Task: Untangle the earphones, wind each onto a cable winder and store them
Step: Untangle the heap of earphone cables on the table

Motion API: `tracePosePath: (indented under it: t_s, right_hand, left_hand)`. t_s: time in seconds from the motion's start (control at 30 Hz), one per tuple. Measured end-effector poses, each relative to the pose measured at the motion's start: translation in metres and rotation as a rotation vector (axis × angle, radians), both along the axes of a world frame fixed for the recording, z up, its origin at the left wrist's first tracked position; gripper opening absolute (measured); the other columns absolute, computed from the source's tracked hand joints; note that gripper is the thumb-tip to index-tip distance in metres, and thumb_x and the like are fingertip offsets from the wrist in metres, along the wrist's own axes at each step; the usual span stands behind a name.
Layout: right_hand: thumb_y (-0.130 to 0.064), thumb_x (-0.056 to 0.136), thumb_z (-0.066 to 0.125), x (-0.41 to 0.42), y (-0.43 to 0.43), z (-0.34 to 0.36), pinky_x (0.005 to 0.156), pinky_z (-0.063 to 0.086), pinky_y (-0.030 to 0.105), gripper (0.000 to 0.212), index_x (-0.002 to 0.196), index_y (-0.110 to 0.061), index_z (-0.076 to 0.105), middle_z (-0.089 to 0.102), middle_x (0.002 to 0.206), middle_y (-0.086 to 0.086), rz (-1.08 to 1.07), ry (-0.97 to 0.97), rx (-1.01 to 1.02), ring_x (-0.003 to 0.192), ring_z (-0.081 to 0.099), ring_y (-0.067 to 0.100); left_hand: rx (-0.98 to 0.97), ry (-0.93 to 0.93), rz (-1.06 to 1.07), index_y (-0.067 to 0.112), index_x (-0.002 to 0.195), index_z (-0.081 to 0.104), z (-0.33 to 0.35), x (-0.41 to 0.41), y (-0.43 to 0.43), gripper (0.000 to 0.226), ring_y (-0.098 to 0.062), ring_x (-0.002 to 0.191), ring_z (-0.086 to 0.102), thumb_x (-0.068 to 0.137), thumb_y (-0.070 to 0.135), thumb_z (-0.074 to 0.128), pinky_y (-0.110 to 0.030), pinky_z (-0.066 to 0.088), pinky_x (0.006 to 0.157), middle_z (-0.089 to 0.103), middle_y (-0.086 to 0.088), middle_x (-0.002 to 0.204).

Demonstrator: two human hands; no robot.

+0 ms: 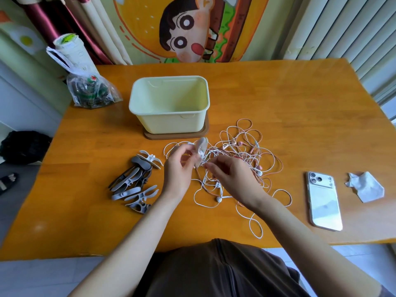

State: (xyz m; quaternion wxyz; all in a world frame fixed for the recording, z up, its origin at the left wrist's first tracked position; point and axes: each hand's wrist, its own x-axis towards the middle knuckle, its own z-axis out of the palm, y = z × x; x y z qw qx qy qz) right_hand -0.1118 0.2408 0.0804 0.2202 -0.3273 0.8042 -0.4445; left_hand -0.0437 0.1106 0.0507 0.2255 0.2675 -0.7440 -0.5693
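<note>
While the tangled earphones [246, 155] are lying on the table [289, 93] near the pale box [169, 103], the left hand [176, 170] is gripping a white cable winder [201, 147] in curled fingers. The right hand [229, 176] is pinching a strand of that tangle just beside it, with spare winders [137, 185] lying heaped to the left.

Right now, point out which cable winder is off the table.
The white cable winder held up in the left hand, above the tangled earphones, while the right hand pinches a cable beside it. The other winders lie heaped on the table.
</note>
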Motion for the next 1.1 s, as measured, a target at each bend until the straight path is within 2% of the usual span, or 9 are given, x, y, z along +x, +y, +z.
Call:
tracePosePath:
  t_s: [0.07, 0.17, 0.43, 0.6, 0.77, 0.83, 0.9, 1.0, 1.1]
  right_hand:
    - [-0.024, 0.094, 0.056, -0.007, 0.000, 0.005, 0.052, 0.035, 0.015, 0.019, 0.088, -0.011, 0.068, 0.056, 0.061, -0.005, 0.021, 0.043, 0.019, 0.052, 0.046, 0.003]
    - [-0.023, 0.092, 0.059, -0.023, 0.002, 0.014, 0.053, 0.035, 0.012, 0.017, 0.087, -0.011, 0.070, 0.053, 0.061, -0.014, 0.039, 0.175, 0.043, 0.056, 0.050, 0.001]
    - [-0.030, 0.083, 0.069, -0.047, 0.008, 0.017, 0.053, 0.038, 0.010, 0.020, 0.082, -0.010, 0.072, 0.062, 0.066, -0.004, -0.009, 0.261, 0.038, 0.056, 0.054, 0.002]
    - [-0.027, 0.081, 0.072, -0.055, 0.009, 0.005, 0.055, 0.037, 0.007, 0.017, 0.081, -0.010, 0.072, 0.058, 0.064, -0.014, -0.045, 0.214, 0.027, 0.061, 0.054, -0.010]
    - [-0.025, 0.085, 0.068, -0.059, 0.007, -0.003, 0.051, 0.036, 0.009, 0.014, 0.077, -0.014, 0.068, 0.060, 0.061, -0.009, -0.057, 0.125, 0.002, 0.054, 0.052, 0.000]
    - [-0.025, 0.088, 0.064, -0.062, 0.007, -0.007, 0.047, 0.033, 0.012, 0.018, 0.072, -0.016, 0.063, 0.056, 0.056, -0.004, -0.111, 0.070, -0.012, 0.047, 0.044, 0.004]
    - [-0.024, 0.091, 0.061, -0.064, 0.009, -0.012, 0.045, 0.028, 0.013, 0.024, 0.068, -0.014, 0.060, 0.046, 0.052, -0.010, -0.137, -0.049, -0.046, 0.044, 0.038, 0.002]
    - [-0.026, 0.093, 0.056, -0.060, 0.010, -0.019, 0.045, 0.024, 0.015, 0.029, 0.068, -0.011, 0.059, 0.039, 0.048, -0.013, -0.136, -0.203, -0.078, 0.044, 0.031, 0.002]
    - [-0.024, 0.095, 0.053, -0.054, 0.007, -0.027, 0.047, 0.029, 0.019, 0.031, 0.068, -0.010, 0.060, 0.042, 0.047, -0.012, -0.154, -0.272, -0.081, 0.045, 0.035, 0.007]
  left_hand:
    - [-0.130, -0.054, -0.076, 0.020, 0.094, 0.062, -0.007, 0.002, -0.005, 0.010, -0.013, 0.085, 0.063, 0.089, 0.010, 0.063, -0.017, 0.049, 0.072, 0.065, 0.004, 0.092]
    - [-0.106, -0.125, -0.155, 0.017, 0.100, 0.065, -0.012, 0.003, -0.010, 0.011, -0.017, 0.089, 0.064, 0.091, 0.011, 0.061, -0.023, 0.051, 0.076, 0.067, -0.003, 0.100]
    - [0.002, -0.174, -0.330, 0.021, 0.099, 0.063, -0.006, -0.002, -0.006, 0.012, -0.023, 0.093, 0.064, 0.090, 0.014, 0.062, -0.037, 0.053, 0.083, 0.066, -0.002, 0.100]
    - [0.036, -0.215, -0.414, 0.032, 0.092, 0.061, -0.003, -0.005, -0.010, 0.021, -0.022, 0.094, 0.065, 0.090, 0.011, 0.063, -0.034, 0.053, 0.083, 0.066, -0.001, 0.101]
    - [0.043, -0.250, -0.531, 0.026, 0.097, 0.063, 0.004, -0.011, -0.005, 0.019, -0.014, 0.096, 0.064, 0.089, 0.009, 0.063, -0.028, 0.053, 0.085, 0.064, 0.011, 0.098]
    - [0.184, -0.167, -0.460, 0.026, 0.097, 0.064, 0.007, -0.013, -0.003, 0.016, -0.011, 0.095, 0.064, 0.086, 0.015, 0.065, -0.023, 0.052, 0.085, 0.067, 0.010, 0.096]
    - [0.387, -0.062, -0.330, 0.023, 0.098, 0.064, 0.008, -0.017, -0.002, 0.019, -0.009, 0.095, 0.064, 0.078, 0.024, 0.065, -0.022, 0.050, 0.088, 0.070, 0.010, 0.094]
    - [0.592, 0.017, -0.204, 0.016, 0.102, 0.064, 0.006, -0.026, -0.001, 0.027, -0.015, 0.102, 0.063, 0.076, 0.023, 0.063, -0.031, 0.048, 0.097, 0.071, 0.003, 0.101]
    - [0.787, 0.093, -0.149, 0.012, 0.104, 0.062, 0.004, -0.035, 0.007, 0.026, -0.018, 0.101, 0.064, 0.079, 0.018, 0.058, -0.036, 0.049, 0.097, 0.071, -0.001, 0.102]
